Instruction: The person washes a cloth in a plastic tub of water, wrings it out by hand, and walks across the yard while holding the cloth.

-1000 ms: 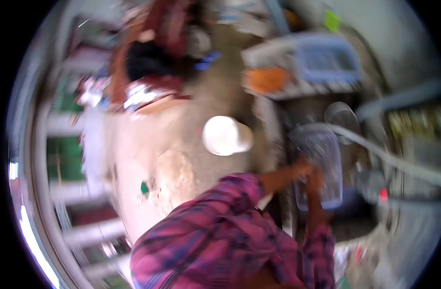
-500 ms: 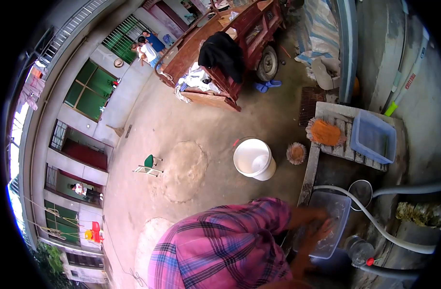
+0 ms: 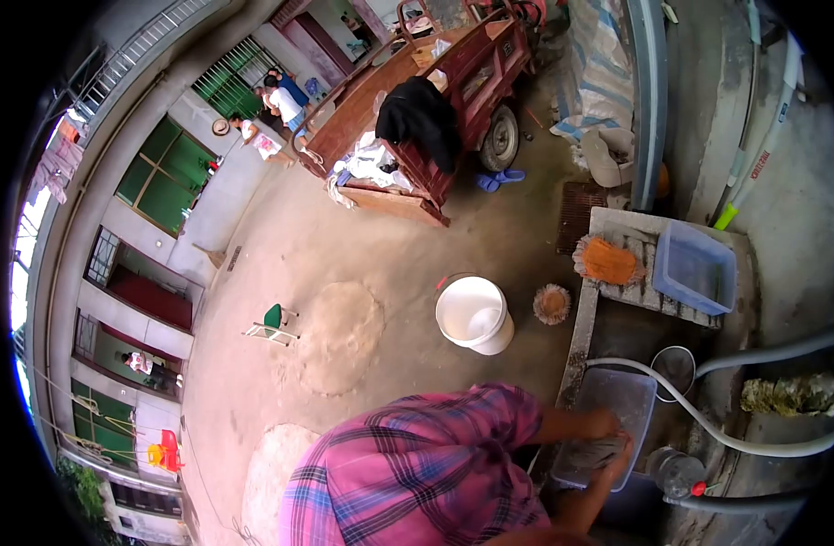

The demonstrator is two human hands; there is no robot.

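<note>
A translucent plastic bin [image 3: 642, 414] lies in the trough at lower right. Both my hands are over it. My left hand [image 3: 603, 424], at the end of the upper plaid sleeve, is closed with its fingers curled. My right hand [image 3: 621, 449] reaches up from below and meets it, also closed. A greyish, wet-looking patch [image 3: 591, 453] shows between them; whether it is an object or water is unclear. A pale hose [image 3: 699, 419] curves past the bin. Beside it are a clear plastic bottle with a red cap [image 3: 679, 475] and a wire-rimmed round container [image 3: 674, 371].
A white bucket [image 3: 474, 314] stands on the concrete left of the trough. Brushes with orange tops [image 3: 608, 261] and a second clear bin [image 3: 696, 267] rest on the ledge. A small green chair [image 3: 272, 325], a red cart [image 3: 417, 182] and several people [image 3: 285, 102] are farther away.
My hands have come closer together over the bin, the right one moving up. The view has shifted slightly. A person in white now shows beside the others near the cart.
</note>
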